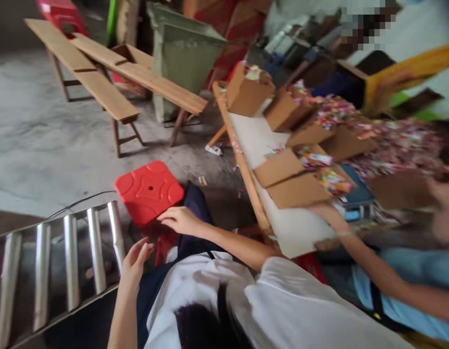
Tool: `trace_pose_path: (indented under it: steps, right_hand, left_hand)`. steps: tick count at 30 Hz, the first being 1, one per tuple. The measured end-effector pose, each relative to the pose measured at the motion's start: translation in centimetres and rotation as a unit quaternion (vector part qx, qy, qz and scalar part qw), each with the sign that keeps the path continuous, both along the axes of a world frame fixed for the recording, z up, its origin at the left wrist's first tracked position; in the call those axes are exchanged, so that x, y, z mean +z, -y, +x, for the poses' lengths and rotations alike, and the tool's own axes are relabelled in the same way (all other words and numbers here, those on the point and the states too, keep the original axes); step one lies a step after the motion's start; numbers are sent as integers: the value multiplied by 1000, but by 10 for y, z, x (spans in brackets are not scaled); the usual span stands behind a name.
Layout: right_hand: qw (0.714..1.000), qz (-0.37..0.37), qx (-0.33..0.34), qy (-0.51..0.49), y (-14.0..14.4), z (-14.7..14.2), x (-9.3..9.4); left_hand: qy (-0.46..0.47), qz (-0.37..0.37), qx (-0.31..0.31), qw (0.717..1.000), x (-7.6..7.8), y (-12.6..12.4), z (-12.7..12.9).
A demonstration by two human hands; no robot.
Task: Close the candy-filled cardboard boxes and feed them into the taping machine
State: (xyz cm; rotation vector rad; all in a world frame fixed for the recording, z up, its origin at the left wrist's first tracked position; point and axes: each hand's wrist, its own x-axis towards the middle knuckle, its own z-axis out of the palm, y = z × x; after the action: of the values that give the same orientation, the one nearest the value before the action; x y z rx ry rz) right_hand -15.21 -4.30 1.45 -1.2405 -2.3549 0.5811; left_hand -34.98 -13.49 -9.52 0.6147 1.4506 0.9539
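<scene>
Right hand (181, 220) rests fingertips on the near edge of the red stool (149, 191), grip apart; left hand (135, 259) hangs near the roller rack (64, 261), grip apart, empty

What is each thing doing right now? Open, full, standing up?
Red stool: upright, seat bare, right hand touching its edge.
Left hand: open, holding nothing.
Cardboard boxes: open, holding colourful wrappers.
Wooden benches: standing.
Metal rollers: nothing on them.
</scene>
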Motion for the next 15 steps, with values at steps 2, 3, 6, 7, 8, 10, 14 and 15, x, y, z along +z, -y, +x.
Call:
trace_pose_path:
  steps: [2,3,6,7,8,10,14,15]
  right_hand:
    - [988,65,-140,-12,12,92,30]
    - [972,101,-210,-15,19,135,47]
    - [868,233,-438,24,33,247,91]
    - [823,264,-500,55,34,279,99]
    - [782,274,-553,88,34,308,104]
    - [738,217,-623,141,29,356,102]
    - [741,33,-647,175,33,410,81]
    - [750,20,-638,173,40,418,77]
  left_hand:
    - [-1,18,-61,998,11,-29,32]
    - [-5,27,-91,996,18,-45,50]
    - [-18,50,-160,986,40,-90,108]
    - [-21,59,-176,982,45,-104,128]
    - [-23,69,-189,979,49,-116,148]
    - [-28,95,-216,972,54,-137,190]
    - [-19,150,-327,933,63,-153,286]
    - [-4,168,-356,919,65,-153,313]
